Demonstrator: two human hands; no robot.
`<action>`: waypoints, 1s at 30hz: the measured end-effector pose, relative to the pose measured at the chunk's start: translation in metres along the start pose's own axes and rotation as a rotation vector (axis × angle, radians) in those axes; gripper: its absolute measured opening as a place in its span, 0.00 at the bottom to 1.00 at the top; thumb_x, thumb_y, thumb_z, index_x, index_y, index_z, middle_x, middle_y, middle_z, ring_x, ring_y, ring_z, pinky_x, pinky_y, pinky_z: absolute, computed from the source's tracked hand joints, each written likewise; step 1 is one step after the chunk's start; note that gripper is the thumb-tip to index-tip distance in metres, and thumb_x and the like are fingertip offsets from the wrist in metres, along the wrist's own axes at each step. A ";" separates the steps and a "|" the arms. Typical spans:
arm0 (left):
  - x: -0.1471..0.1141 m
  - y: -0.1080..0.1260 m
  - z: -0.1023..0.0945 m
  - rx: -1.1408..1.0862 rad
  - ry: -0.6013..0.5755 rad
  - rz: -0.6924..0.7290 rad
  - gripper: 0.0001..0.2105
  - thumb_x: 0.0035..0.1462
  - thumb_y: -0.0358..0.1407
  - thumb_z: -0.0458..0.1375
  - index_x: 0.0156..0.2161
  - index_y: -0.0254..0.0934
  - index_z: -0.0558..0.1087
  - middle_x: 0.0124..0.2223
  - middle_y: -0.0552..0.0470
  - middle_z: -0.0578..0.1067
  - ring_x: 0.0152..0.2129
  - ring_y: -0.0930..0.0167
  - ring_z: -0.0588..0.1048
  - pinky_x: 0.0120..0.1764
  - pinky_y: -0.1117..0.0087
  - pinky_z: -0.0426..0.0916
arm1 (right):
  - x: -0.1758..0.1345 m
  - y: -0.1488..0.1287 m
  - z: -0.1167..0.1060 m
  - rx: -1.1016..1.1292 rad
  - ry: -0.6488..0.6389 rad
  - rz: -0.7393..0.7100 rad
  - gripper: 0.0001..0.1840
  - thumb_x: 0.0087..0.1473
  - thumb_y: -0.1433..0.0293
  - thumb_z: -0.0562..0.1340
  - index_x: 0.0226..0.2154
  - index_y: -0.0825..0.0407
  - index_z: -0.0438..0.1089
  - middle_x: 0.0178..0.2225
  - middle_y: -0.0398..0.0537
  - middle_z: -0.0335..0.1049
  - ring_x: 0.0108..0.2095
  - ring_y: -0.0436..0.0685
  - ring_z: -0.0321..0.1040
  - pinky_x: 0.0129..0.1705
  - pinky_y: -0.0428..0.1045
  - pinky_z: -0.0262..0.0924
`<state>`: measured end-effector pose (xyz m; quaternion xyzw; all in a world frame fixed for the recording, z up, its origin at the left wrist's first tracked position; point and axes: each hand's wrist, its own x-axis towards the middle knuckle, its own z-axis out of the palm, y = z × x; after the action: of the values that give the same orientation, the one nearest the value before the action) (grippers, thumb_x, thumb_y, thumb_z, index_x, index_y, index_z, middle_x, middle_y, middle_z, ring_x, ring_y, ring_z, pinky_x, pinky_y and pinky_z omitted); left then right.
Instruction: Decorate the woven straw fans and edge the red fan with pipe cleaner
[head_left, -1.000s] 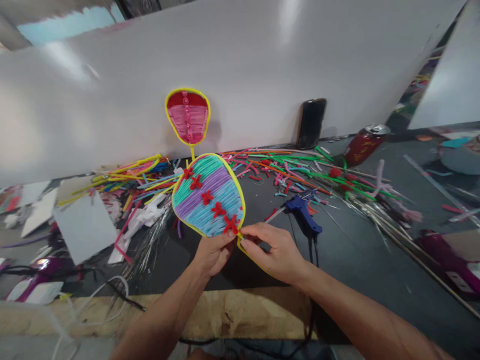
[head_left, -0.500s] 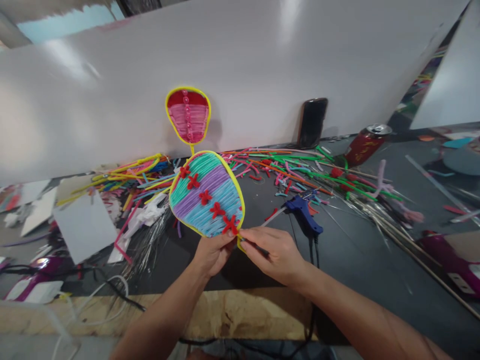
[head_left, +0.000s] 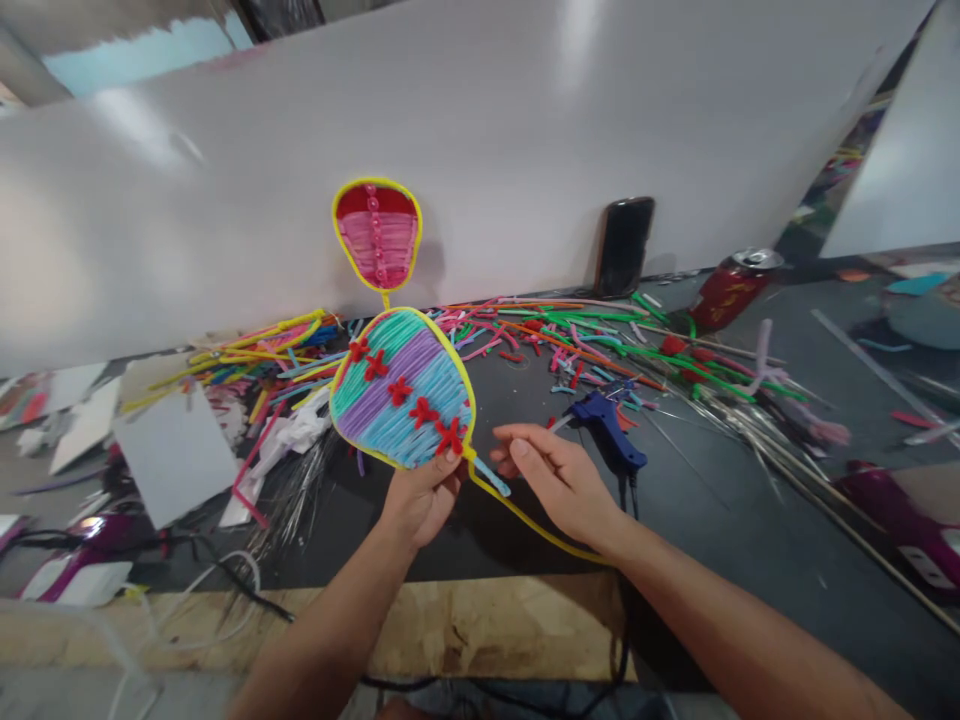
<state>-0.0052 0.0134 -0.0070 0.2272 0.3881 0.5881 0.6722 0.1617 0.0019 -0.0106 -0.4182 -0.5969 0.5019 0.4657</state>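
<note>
My left hand (head_left: 424, 500) pinches the lower right edge of a rounded pipe-cleaner fan (head_left: 401, 390), thumb on its front. Green, purple and blue bands fill the yellow outline, and red flower shapes (head_left: 400, 391) cross it in a diagonal row. A short light-blue handle (head_left: 493, 477) sticks out at the bottom right, and a long yellow pipe cleaner (head_left: 544, 533) trails from there below my right wrist. Just right of the handle is my right hand (head_left: 559, 480), fingers loosely bent and apart from the fan, with nothing visible in them.
A smaller pink-and-red fan (head_left: 377, 235) stands against the white board (head_left: 495, 150). Loose pipe cleaners (head_left: 555, 335) lie along the back. Rightward are a blue glue gun (head_left: 609, 430), a phone (head_left: 625, 245) and a red can (head_left: 733, 292); white cards (head_left: 176, 450) lie left.
My right hand has let go of the fan's lower end and moved slightly right. The handle and the long yellow pipe cleaner now show. The fan has shifted a little left and down.
</note>
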 end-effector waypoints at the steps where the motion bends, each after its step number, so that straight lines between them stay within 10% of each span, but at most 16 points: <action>1: 0.001 0.001 0.000 -0.011 0.014 0.001 0.16 0.34 0.28 0.70 0.33 0.38 0.75 0.30 0.55 0.78 0.25 0.73 0.74 0.33 0.72 0.71 | 0.001 0.002 0.001 0.084 -0.002 0.073 0.19 0.60 0.58 0.51 0.44 0.52 0.68 0.35 0.50 0.75 0.34 0.53 0.73 0.37 0.48 0.67; 8: 0.006 0.002 -0.006 -0.047 0.079 0.049 0.11 0.35 0.28 0.70 0.28 0.35 0.74 0.27 0.56 0.76 0.24 0.75 0.74 0.30 0.75 0.70 | -0.004 0.007 0.016 0.134 -0.286 0.237 0.21 0.59 0.57 0.53 0.49 0.52 0.64 0.37 0.49 0.73 0.28 0.50 0.71 0.28 0.45 0.65; 14: 0.009 -0.002 -0.007 0.012 0.157 0.127 0.12 0.35 0.27 0.70 0.29 0.36 0.75 0.28 0.56 0.77 0.27 0.75 0.75 0.33 0.76 0.70 | -0.013 0.001 0.018 -0.465 -0.239 -0.153 0.14 0.59 0.67 0.54 0.45 0.53 0.68 0.34 0.49 0.74 0.32 0.52 0.70 0.34 0.46 0.62; 19: 0.005 -0.006 -0.004 0.090 0.086 0.168 0.17 0.35 0.26 0.69 0.35 0.39 0.76 0.35 0.56 0.78 0.34 0.71 0.76 0.39 0.71 0.70 | -0.007 -0.003 0.004 -0.516 -0.065 -0.349 0.09 0.57 0.68 0.57 0.36 0.52 0.72 0.30 0.48 0.75 0.29 0.52 0.71 0.33 0.45 0.63; 25: -0.002 -0.004 0.002 0.081 0.059 0.069 0.17 0.34 0.26 0.70 0.34 0.38 0.76 0.33 0.54 0.79 0.30 0.70 0.76 0.33 0.71 0.71 | 0.006 -0.008 -0.013 -0.406 0.103 -0.161 0.11 0.58 0.65 0.56 0.31 0.52 0.72 0.26 0.44 0.72 0.25 0.50 0.67 0.28 0.44 0.60; 30: -0.006 0.000 0.001 0.007 0.044 -0.047 0.15 0.34 0.28 0.70 0.32 0.37 0.76 0.31 0.55 0.79 0.27 0.72 0.76 0.30 0.74 0.71 | 0.007 -0.001 -0.011 -0.449 -0.044 -0.044 0.14 0.60 0.64 0.52 0.29 0.52 0.69 0.21 0.40 0.66 0.22 0.48 0.63 0.26 0.43 0.54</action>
<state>-0.0047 0.0076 -0.0046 0.2072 0.4100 0.5756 0.6764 0.1711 0.0110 -0.0076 -0.4871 -0.7128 0.3552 0.3586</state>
